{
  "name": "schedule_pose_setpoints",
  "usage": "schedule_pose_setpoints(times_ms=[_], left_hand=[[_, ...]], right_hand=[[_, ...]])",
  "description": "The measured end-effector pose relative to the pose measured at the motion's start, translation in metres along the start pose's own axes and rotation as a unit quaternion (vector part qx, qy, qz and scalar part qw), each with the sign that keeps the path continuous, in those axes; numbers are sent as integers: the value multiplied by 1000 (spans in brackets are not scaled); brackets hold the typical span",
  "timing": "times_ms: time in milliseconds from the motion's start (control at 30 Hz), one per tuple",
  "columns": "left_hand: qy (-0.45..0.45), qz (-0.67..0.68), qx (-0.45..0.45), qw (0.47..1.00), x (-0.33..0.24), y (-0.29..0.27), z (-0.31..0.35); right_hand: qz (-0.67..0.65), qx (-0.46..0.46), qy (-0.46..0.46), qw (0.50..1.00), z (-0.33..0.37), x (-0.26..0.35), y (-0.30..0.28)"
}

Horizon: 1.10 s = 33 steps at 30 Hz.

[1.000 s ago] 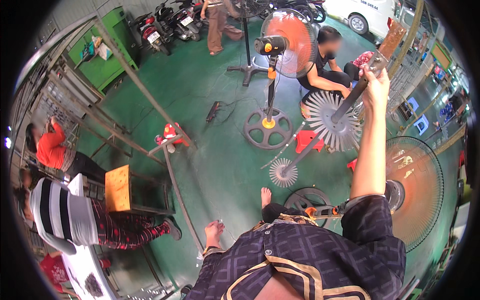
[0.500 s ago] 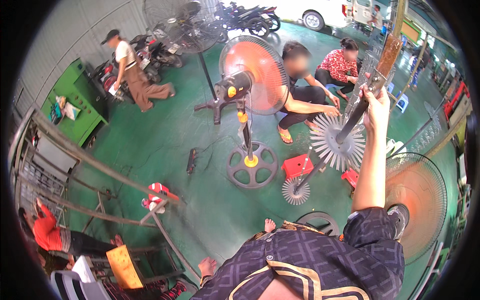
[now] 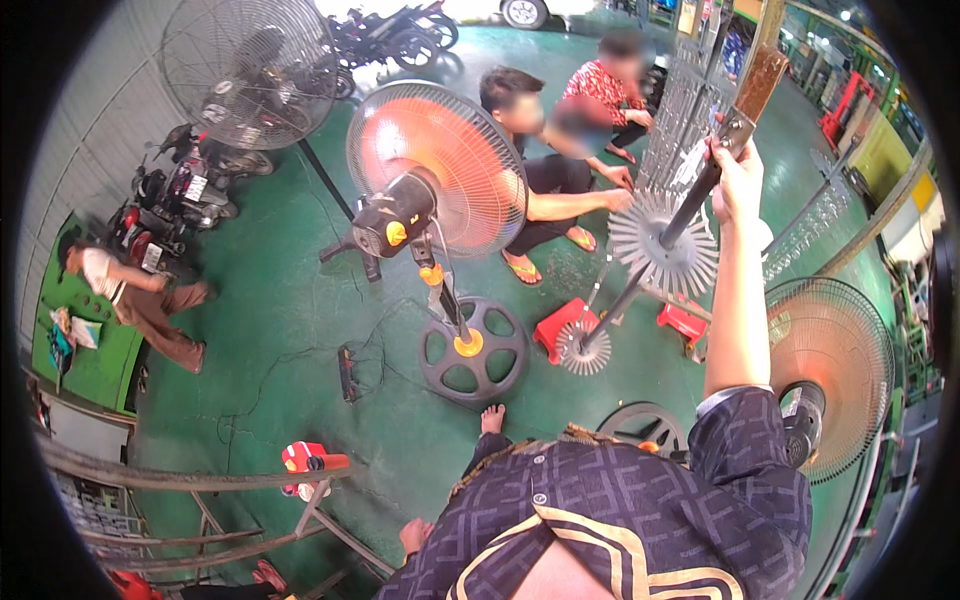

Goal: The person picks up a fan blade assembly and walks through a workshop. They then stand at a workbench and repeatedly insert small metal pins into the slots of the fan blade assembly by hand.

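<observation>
My right arm reaches up and forward, and my right hand (image 3: 738, 185) is wrapped round the top of a dark metal pole (image 3: 692, 208). A bolted bracket (image 3: 736, 129) and a rusty brown metal piece (image 3: 764, 88) sit at that end. The pole slants down through a large grey disc with radial fingers (image 3: 640, 232) to a smaller slotted disc (image 3: 584, 350) near the floor. Just beyond the large disc, a crouching person's hand (image 3: 619, 199) is close to its edge. My left hand is out of view.
An orange-lit standing fan (image 3: 435, 165) on a round base (image 3: 474, 350) stands ahead. Another fan (image 3: 830, 375) is close at my right. Red stools (image 3: 562, 328) flank the pole. A power strip (image 3: 347, 373) with cables lies on the green floor. Metal rails (image 3: 250, 481) cross lower left.
The view has swung right, and I have stepped forward with one bare foot. My right hand still holds the pole. The walking person has shifted to the left of the picture.
</observation>
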<state>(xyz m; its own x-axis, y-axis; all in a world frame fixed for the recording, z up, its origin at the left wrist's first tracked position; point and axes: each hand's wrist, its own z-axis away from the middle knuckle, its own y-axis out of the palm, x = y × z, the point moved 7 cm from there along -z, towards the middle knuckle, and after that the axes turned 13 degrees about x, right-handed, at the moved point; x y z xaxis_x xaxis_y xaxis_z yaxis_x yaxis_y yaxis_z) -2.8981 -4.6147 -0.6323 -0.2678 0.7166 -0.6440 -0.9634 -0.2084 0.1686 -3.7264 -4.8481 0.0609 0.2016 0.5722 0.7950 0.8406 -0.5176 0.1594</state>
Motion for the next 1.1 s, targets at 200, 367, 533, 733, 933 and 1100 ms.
schedule_pose_setpoints(times_ms=[200, 367, 533, 733, 933, 1100], left_hand=[[-43, -145, -53, 987, -210, 135, 18], [-27, -143, -34, 989, -249, 138, -23], [-66, -132, -24, 989, -240, 141, -35], [-99, -198, -23, 975, -238, 155, -10], [-90, -240, -24, 966, -247, 140, -21], [-97, -164, -46, 981, -253, 137, -41]], right_hand=[[24, -61, -18, 998, -12, -16, -46], [19, -79, -25, 996, -27, -52, -36], [31, -98, -26, 994, -36, -80, -30], [36, -91, -14, 995, -48, -105, -29], [52, -106, -22, 993, -53, -114, -16], [47, -109, 2, 993, -55, -129, -17]])
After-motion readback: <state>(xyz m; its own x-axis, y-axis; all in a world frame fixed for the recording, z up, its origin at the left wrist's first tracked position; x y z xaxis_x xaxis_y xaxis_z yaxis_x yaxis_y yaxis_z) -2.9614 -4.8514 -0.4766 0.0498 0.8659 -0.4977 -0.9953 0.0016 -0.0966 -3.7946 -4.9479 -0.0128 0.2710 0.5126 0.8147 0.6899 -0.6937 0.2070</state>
